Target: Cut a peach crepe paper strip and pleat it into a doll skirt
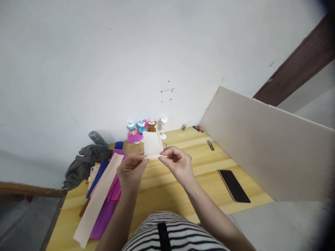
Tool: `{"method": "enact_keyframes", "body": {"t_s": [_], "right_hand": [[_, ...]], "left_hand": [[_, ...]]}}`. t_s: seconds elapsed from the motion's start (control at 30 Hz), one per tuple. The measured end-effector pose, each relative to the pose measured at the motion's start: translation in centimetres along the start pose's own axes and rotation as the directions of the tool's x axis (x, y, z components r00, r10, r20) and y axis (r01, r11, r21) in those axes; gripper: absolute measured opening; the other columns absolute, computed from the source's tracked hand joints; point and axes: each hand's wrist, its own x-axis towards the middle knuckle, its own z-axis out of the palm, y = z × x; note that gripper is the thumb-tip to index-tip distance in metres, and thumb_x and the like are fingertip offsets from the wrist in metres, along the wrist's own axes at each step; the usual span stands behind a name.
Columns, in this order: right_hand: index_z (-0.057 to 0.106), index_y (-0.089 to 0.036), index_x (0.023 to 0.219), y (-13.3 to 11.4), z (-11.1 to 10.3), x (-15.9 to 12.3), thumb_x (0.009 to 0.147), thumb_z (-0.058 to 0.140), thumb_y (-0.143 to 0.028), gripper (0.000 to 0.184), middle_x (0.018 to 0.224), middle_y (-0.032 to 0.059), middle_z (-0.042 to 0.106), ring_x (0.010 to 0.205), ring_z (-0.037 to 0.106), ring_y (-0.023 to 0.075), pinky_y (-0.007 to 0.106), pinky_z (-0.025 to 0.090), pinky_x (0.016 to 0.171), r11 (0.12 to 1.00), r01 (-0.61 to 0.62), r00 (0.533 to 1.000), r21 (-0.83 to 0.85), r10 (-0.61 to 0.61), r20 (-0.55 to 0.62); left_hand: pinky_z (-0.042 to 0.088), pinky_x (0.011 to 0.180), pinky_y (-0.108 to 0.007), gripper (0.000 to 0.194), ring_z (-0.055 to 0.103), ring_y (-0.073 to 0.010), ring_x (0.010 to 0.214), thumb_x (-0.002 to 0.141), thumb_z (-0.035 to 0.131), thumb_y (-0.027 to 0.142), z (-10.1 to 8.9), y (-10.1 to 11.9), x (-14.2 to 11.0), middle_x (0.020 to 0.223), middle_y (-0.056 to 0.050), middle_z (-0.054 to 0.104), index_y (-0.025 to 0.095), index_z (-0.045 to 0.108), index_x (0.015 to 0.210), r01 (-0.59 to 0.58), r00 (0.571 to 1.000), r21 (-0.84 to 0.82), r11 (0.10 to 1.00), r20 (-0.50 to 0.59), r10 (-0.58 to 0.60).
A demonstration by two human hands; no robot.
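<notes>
A pale cream piece of what looks like crepe paper [152, 143] is stretched between my hands above the table, its lower edge folded over or curled toward me. My left hand [131, 171] pinches the lower left corner between thumb and fingers. At the lower right corner, my right hand [180, 164] pinches the same edge. Beyond the paper stand small dress-form figures: one with a pink skirt [134, 135], one in blue and pink [141, 126], one in brown [151, 125] and a white one [164, 127]. The paper partly hides the brown one.
Left of my arms lie a long pale pink strip [101, 197], purple paper [102, 221] and blue paper [97, 179]. A striped cloth [85, 165] and a bottle [98, 138] sit behind. To the right are a phone [234, 185], thread snips [210, 145] and a white panel [261, 146].
</notes>
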Motion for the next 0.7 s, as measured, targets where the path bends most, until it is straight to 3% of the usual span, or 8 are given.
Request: {"method": "enact_keyframes", "body": {"t_s": [0.23, 0.5, 0.7], "right_hand": [[0.062, -0.019, 0.068, -0.7, -0.4, 0.0, 0.073, 0.070, -0.027, 0.012, 0.066, 0.0010, 0.063, 0.061, 0.056, 0.0134, 0.026, 0.045, 0.058, 1.000, 0.007, 0.999, 0.009, -0.007, 0.042], [0.063, -0.018, 0.072, -1.1, -1.4, 0.2, 0.078, 0.066, -0.024, 0.009, 0.072, 0.0035, 0.065, 0.068, 0.060, 0.0161, 0.029, 0.047, 0.065, 0.985, 0.142, 0.984, -0.095, -0.130, 0.121], [0.062, -0.019, 0.072, -1.6, -1.7, 0.3, 0.079, 0.065, -0.025, 0.010, 0.072, 0.0032, 0.065, 0.067, 0.061, 0.0161, 0.029, 0.048, 0.065, 0.973, 0.188, 0.975, -0.132, -0.169, 0.141]], "left_hand": [[0.057, 0.068, -0.026, 0.009, 0.071, -0.0168, 0.073, 0.058, 0.076, 0.017, 0.0, 0.4, 0.0, 0.080, -0.005, 0.075, 0.016, 0.068, 0.063, 0.010, 1.000, 0.004, 1.000, 0.013, -0.011], [0.057, 0.068, -0.028, 0.019, 0.071, -0.0181, 0.065, 0.062, 0.076, 0.019, -0.1, 1.4, 0.5, 0.068, -0.003, 0.074, 0.014, 0.068, 0.078, 0.157, 0.969, -0.036, 0.987, 0.200, -0.147], [0.056, 0.069, -0.030, 0.025, 0.071, -0.0188, 0.065, 0.064, 0.075, 0.020, -0.5, 1.9, 0.9, 0.067, -0.004, 0.074, 0.013, 0.069, 0.088, 0.162, 0.944, -0.006, 0.987, 0.291, -0.154]]}}
